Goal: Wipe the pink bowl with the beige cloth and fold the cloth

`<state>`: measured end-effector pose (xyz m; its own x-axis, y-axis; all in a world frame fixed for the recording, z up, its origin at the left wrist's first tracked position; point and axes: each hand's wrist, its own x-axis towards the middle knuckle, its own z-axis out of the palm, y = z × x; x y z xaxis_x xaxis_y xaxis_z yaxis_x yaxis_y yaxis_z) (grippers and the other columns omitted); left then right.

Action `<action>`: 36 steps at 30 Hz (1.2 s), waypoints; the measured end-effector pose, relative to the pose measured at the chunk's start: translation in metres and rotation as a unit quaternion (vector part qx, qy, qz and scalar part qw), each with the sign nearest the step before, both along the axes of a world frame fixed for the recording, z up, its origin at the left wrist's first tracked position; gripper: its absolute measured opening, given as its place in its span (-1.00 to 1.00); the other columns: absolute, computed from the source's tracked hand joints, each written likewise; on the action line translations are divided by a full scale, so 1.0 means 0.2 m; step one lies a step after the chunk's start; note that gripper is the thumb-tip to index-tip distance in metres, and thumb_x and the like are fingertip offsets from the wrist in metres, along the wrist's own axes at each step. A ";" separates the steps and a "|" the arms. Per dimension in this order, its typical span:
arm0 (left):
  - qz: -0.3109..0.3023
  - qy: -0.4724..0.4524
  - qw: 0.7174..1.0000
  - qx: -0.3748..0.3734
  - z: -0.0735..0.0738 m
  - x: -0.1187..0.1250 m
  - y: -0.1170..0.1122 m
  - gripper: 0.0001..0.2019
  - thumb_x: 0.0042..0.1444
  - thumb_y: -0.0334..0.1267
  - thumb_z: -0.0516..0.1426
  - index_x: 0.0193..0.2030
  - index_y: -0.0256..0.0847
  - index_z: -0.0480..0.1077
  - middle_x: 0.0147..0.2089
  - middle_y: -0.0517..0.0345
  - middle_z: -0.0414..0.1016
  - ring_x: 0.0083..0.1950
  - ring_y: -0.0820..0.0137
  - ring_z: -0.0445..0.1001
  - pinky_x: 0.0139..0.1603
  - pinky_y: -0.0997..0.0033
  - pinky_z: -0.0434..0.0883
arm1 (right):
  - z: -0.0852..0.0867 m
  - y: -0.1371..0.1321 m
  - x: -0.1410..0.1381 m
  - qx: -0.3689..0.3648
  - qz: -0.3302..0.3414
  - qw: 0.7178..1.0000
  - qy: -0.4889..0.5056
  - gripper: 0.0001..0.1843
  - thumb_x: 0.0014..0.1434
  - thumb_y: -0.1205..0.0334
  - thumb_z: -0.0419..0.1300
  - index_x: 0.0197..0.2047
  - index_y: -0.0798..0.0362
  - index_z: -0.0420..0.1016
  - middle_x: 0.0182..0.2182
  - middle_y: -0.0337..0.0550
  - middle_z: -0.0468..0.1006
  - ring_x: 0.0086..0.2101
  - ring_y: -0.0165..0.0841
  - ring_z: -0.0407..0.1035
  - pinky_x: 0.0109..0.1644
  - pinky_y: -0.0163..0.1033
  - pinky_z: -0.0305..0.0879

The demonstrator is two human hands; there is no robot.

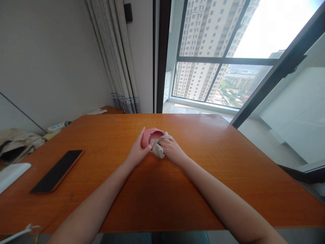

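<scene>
Clasps bowl (146, 138) with left hand (135, 152), presses cloth (158, 151) inside with right hand (174, 151). May skid on counter (162, 200) if pushed hard.

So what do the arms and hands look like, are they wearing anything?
Both arms are bare to the picture's edge, no sleeves showing. The left hand and right hand wear no gloves, and no watch, bracelet or ring is visible.

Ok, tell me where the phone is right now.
In the head view the phone lies flat on the left part of the wooden table, apart from the left hand, which holds the pink bowl at mid-table.
</scene>
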<state>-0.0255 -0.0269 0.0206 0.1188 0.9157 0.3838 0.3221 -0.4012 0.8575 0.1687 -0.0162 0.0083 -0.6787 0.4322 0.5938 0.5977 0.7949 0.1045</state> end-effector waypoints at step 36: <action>0.085 0.134 0.986 0.055 0.04 -0.07 0.01 -0.35 0.03 -0.29 0.07 0.30 -0.17 0.03 0.28 -0.03 0.20 0.25 0.11 0.22 0.26 0.06 0.15 | 0.07 -0.03 -0.01 -0.036 0.044 0.997 -0.055 -0.76 0.28 0.29 0.00 -0.02 0.05 0.39 -0.07 -0.08 0.48 0.04 -0.28 0.19 0.06 -0.10 0.15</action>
